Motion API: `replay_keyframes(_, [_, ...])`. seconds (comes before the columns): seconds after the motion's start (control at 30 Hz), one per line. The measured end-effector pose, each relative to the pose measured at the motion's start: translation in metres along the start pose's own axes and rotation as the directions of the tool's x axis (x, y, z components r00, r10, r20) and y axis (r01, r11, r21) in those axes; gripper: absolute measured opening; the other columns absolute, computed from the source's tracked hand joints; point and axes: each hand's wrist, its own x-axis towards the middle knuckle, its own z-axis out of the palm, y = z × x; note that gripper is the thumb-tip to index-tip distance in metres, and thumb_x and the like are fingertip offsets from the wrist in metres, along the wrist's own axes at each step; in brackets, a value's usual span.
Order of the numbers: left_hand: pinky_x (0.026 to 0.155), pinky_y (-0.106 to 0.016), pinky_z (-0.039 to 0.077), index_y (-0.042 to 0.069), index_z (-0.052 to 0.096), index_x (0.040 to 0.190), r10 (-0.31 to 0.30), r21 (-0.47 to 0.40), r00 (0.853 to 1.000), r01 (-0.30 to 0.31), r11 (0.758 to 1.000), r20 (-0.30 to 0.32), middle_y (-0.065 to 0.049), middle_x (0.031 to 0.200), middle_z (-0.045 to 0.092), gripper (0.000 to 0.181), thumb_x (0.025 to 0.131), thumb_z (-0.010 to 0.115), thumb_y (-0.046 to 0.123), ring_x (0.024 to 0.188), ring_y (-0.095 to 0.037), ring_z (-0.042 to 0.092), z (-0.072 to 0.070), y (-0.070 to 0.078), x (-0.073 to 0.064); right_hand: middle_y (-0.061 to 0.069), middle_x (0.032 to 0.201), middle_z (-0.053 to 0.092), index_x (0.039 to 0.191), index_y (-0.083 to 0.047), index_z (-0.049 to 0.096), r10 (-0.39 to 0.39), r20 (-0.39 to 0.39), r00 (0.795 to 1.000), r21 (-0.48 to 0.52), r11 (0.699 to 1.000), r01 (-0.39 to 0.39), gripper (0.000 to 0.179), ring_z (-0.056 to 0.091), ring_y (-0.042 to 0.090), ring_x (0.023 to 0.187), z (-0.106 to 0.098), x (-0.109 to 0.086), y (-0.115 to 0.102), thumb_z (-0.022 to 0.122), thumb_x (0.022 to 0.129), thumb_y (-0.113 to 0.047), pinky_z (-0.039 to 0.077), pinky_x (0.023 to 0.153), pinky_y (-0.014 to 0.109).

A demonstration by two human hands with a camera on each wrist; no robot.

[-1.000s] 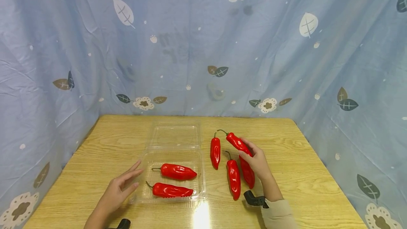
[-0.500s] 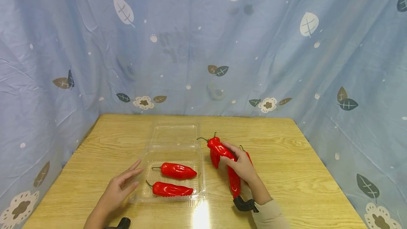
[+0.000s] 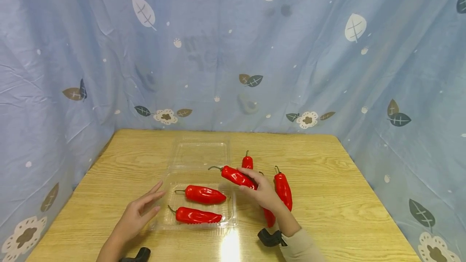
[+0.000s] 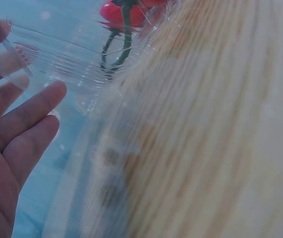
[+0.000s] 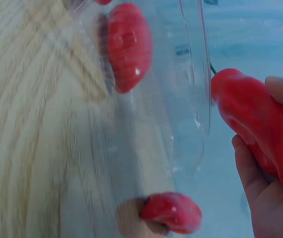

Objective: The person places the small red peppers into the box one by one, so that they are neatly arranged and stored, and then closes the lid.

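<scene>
My right hand grips a red chili pepper with a green stem, held above the right side of a clear plastic clamshell box. In the right wrist view, thumb and fingers wrap this pepper, its stem end by the box wall. Inside the box lie two more red peppers, the farther one and the nearer one, stems to the left. My left hand has its fingers loosely extended at the box's left edge. In the left wrist view, that hand is beside the clear wall; contact is unclear.
Right of the box, three red peppers lie on the wooden table: one at the back, one at the right, one partly under my right hand. The box lid lies folded back. A blue curtain surrounds the table.
My right hand has carried the gripped pepper leftward from the group on the right to the box's right edge. The left hand and the two boxed peppers have stayed in place.
</scene>
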Motion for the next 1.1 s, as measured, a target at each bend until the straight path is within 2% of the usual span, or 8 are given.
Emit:
replay_keyframes(0.2, [0.102,-0.006,0.034,-0.012,0.055,0.122,-0.008,0.011,1.0,0.008,1.0,-0.001,-0.023,0.146,0.038,0.04,0.083,0.059,-0.016,0.131,0.002,0.04,0.001,0.001,-0.001,0.01,0.134,0.056,0.135,-0.013,0.053,-0.062,0.056,0.997,0.001,0.998,0.062,0.05,0.057,0.023,0.108,0.009,0.009,-0.005,0.067,0.087,-0.009,0.053,0.084,0.025])
replay_keyframes(0.37, [0.102,-0.006,0.034,-0.011,0.055,0.123,-0.024,0.017,1.0,0.024,1.0,0.001,-0.025,0.146,0.037,0.039,0.084,0.059,-0.015,0.131,0.003,0.039,0.001,0.001,-0.001,0.002,0.138,0.054,0.137,-0.02,0.053,-0.033,0.104,0.994,-0.035,0.999,0.037,0.051,0.054,0.022,0.118,0.014,0.019,-0.013,0.068,0.088,-0.017,0.051,0.091,0.026])
replay_keyframes(0.5, [0.102,-0.007,0.034,-0.013,0.054,0.123,-0.011,0.002,1.0,0.011,1.0,0.004,-0.027,0.146,0.036,0.04,0.084,0.058,-0.016,0.132,0.001,0.039,0.0,-0.001,-0.001,0.005,0.139,0.053,0.136,-0.015,0.053,0.0,0.163,0.987,-0.025,1.0,0.004,0.05,0.055,0.023,0.116,0.016,0.028,-0.028,0.067,0.088,-0.015,0.051,0.09,0.027])
replay_keyframes(0.6, [0.103,-0.008,0.035,-0.013,0.054,0.123,-0.005,-0.008,1.0,0.005,1.0,0.005,-0.026,0.146,0.036,0.04,0.083,0.058,-0.017,0.132,0.0,0.04,0.0,-0.002,-0.001,0.005,0.139,0.053,0.136,-0.011,0.053,-0.005,0.205,0.979,-0.037,0.999,0.013,0.05,0.055,0.023,0.116,0.02,0.035,-0.03,0.067,0.088,-0.014,0.051,0.09,0.028])
replay_keyframes(0.67, [0.103,-0.007,0.035,-0.013,0.054,0.123,-0.007,-0.01,1.0,0.007,1.0,0.005,-0.026,0.147,0.036,0.04,0.084,0.058,-0.016,0.132,0.0,0.04,0.0,-0.002,-0.001,0.004,0.138,0.053,0.136,-0.012,0.053,-0.042,0.226,0.973,-0.061,0.996,0.057,0.051,0.054,0.022,0.119,0.024,0.042,-0.021,0.068,0.087,-0.017,0.051,0.093,0.029])
replay_keyframes(0.8, [0.102,-0.007,0.035,-0.013,0.054,0.123,-0.01,-0.008,1.0,0.01,1.0,0.001,-0.027,0.146,0.036,0.039,0.084,0.057,-0.016,0.132,0.001,0.04,0.0,0.0,-0.001,0.004,0.136,0.055,0.134,-0.014,0.055,-0.077,0.271,0.96,-0.11,0.988,0.11,0.05,0.051,0.022,0.123,0.029,0.049,-0.022,0.068,0.086,-0.02,0.048,0.099,0.036])
replay_keyframes(0.93, [0.102,-0.008,0.035,-0.014,0.054,0.123,-0.005,-0.014,1.0,0.005,1.0,0.0,-0.03,0.145,0.036,0.039,0.084,0.057,-0.017,0.132,0.001,0.039,0.0,0.001,-0.001,0.003,0.135,0.056,0.134,-0.018,0.055,-0.069,0.302,0.951,-0.149,0.982,0.119,0.05,0.05,0.022,0.125,0.035,0.054,-0.022,0.067,0.085,-0.018,0.045,0.104,0.04])
replay_keyframes(1.1, [0.102,-0.007,0.035,-0.014,0.054,0.123,-0.007,-0.012,1.0,0.007,1.0,0.003,-0.033,0.143,0.036,0.039,0.085,0.058,-0.015,0.132,0.001,0.039,0.0,0.001,0.001,0.004,0.136,0.055,0.134,-0.015,0.055,-0.076,0.324,0.943,-0.189,0.971,0.143,0.049,0.049,0.023,0.126,0.04,0.059,-0.02,0.067,0.086,-0.016,0.044,0.106,0.04])
